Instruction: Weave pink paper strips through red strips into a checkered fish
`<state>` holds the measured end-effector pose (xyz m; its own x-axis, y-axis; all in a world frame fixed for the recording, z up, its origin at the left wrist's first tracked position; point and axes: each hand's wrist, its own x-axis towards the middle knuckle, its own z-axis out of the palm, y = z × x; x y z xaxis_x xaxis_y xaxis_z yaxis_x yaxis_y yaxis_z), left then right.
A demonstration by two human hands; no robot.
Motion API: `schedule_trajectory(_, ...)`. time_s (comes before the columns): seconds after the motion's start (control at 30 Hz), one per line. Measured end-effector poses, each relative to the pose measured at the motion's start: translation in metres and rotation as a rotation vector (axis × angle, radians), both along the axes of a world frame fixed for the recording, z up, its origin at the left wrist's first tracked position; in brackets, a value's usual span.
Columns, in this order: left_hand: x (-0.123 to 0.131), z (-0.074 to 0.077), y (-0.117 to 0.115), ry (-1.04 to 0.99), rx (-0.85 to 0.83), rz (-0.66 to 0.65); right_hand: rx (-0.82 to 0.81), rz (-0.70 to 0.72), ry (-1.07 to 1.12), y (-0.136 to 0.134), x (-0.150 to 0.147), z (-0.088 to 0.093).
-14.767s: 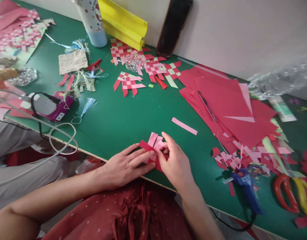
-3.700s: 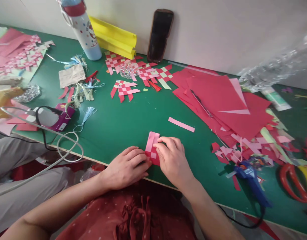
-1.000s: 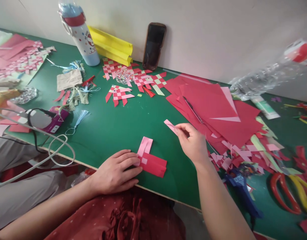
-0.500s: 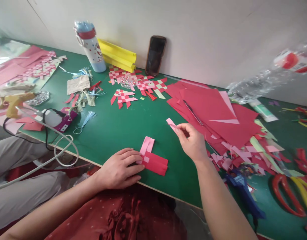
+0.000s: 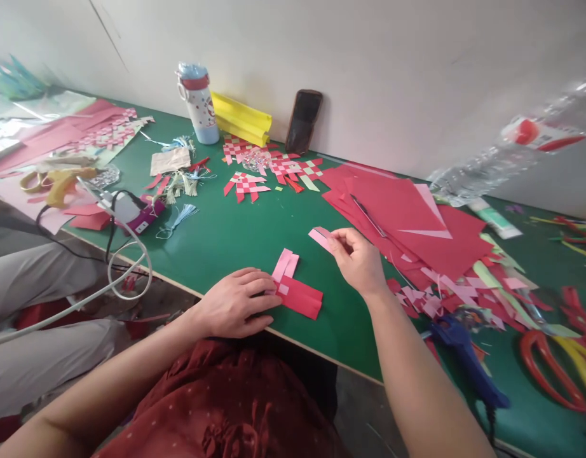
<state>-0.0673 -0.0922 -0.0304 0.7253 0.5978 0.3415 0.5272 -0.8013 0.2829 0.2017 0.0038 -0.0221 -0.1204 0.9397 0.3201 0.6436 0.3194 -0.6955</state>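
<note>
My left hand (image 5: 240,303) lies flat at the table's front edge, its fingers over the left end of a red paper strip piece (image 5: 302,299). Pink strips (image 5: 285,264) cross this piece and stick out toward the back. To the right, above the green table (image 5: 236,235), my right hand (image 5: 357,257) pinches a folded pink paper strip (image 5: 320,238) between thumb and fingers. The strip points left, apart from the red piece.
Red sheets (image 5: 407,210) with a pen lie at the right, near paper scraps and a blue glue gun (image 5: 469,362). Woven pieces (image 5: 248,184), a phone (image 5: 304,121) and a bottle (image 5: 200,105) are at the back. Another person's legs (image 5: 49,280) show at left.
The camera view has shifted. The pink strip in my right hand has tilted flatter and now shows a fold. My left hand still rests on the red piece.
</note>
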Motion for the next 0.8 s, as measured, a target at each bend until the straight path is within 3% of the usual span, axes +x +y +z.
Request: schedule_trajectory(0.8,-0.002,0.006,0.004,0.051,-0.053,-0.031,-0.028,-0.043,-0.010,0.001,0.006,-0.011)
